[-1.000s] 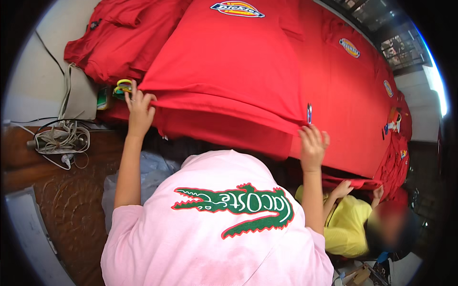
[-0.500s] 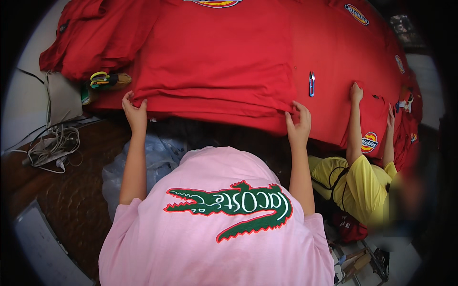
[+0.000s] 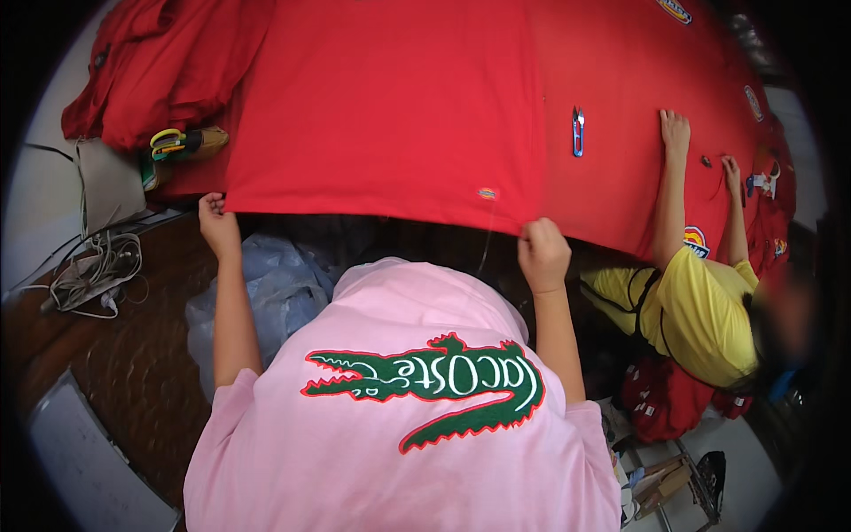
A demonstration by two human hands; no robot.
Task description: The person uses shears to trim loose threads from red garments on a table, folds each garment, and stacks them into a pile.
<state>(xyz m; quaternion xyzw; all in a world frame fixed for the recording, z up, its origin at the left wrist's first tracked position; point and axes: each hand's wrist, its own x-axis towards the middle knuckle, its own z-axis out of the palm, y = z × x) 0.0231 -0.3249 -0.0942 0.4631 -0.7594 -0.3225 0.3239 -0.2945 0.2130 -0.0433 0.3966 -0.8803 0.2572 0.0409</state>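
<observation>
A red T-shirt [image 3: 390, 115] lies flat in front of me, its lower hem pulled straight along the near edge. My left hand [image 3: 219, 223] is closed on the hem's left corner. At the right corner my right hand [image 3: 544, 255] grips the same hem in a closed fist. A small patch [image 3: 487, 193] sits on the shirt near that right corner, and a loose thread [image 3: 487, 235] hangs below it. To the right of the shirt lie blue-handled thread snips [image 3: 578, 133], apart from my hands.
Crumpled red garments [image 3: 160, 71] and yellow-handled scissors [image 3: 168, 142] are at the left. Coiled cables [image 3: 97, 275] lie lower left, beside a plastic bag [image 3: 266, 288]. On the right, a person in yellow [image 3: 709, 310] works with both hands on red cloth. Red garments [image 3: 665, 399] lie below.
The shirt's bunched hem has been drawn toward me and straightened, showing the small patch. Both my hands have moved nearer and closed on the corners. The other person's hands have moved on their cloth.
</observation>
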